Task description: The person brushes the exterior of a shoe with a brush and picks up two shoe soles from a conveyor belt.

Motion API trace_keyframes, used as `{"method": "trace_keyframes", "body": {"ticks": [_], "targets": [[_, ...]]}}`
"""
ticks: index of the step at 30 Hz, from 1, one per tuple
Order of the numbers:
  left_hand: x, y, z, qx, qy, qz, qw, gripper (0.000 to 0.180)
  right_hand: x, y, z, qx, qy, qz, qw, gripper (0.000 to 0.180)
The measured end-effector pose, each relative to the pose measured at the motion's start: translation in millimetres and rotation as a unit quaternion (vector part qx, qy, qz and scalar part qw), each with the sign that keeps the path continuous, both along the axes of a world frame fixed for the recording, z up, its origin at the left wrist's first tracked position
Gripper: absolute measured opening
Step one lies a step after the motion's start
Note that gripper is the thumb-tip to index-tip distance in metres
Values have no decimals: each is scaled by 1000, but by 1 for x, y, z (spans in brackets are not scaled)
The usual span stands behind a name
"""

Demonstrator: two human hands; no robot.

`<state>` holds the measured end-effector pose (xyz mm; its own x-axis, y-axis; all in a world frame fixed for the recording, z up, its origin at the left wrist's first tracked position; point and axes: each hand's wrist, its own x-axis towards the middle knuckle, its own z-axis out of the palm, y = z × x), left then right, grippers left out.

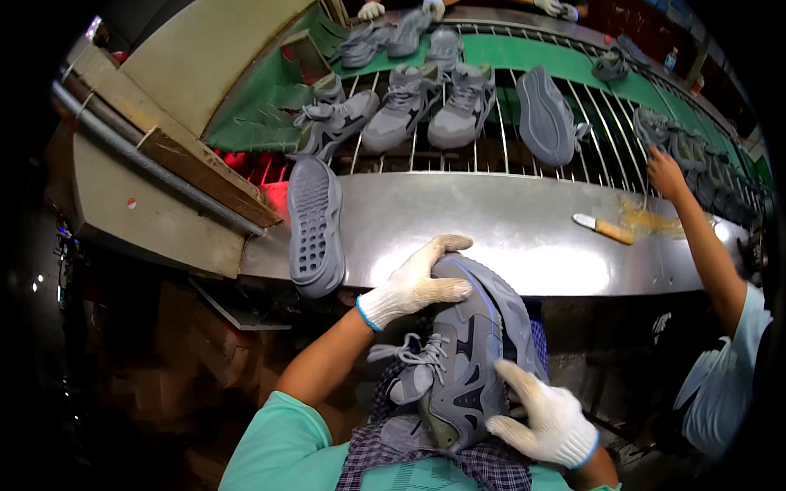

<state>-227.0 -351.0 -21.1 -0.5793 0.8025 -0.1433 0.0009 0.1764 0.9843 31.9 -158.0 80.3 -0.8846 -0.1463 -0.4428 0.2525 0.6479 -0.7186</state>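
Note:
I hold a grey sneaker (467,360) with grey laces against my lap, toe pointing away from me. My left hand (417,282), in a white knit glove, presses on the sneaker's toe and sole edge. My right hand (548,417), gloved the same way, grips the heel end. A loose grey outsole (315,225) lies tread up on the steel ledge (508,229) just left of my left hand.
Several grey sneakers (409,106) and an upturned sole (544,114) ride on a wire-rod conveyor (491,147) beyond the ledge. A wooden-handled knife (606,229) lies on the ledge at right. Another person's hand (665,173) reaches in from the right; gloved hands (372,10) work at the far side.

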Motion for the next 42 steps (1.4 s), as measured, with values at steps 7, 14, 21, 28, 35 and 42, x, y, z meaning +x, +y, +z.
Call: {"method": "trace_keyframes", "body": {"ticks": [7, 14, 21, 28, 35, 42], "targets": [[4, 20, -19, 39, -18, 15, 999, 120, -7, 13, -50, 175, 290, -112, 934, 82], [2, 20, -50, 84, -23, 29, 996, 123, -91, 21, -83, 194, 391, -104, 894, 47], [4, 27, -39, 69, 26, 54, 996, 121, -172, 37, -80, 127, 216, -18, 968, 36], [-14, 15, -16, 16, 7, -34, 999, 85, -99, 48, -46, 41, 177, -46, 982, 75], [-27, 63, 32, -135, 216, -150, 955, 42, -64, 28, -65, 132, 189, -84, 970, 78], [-18, 66, 43, -190, 232, -86, 950, 47, -76, 26, -61, 8, 221, -155, 963, 69]]}}
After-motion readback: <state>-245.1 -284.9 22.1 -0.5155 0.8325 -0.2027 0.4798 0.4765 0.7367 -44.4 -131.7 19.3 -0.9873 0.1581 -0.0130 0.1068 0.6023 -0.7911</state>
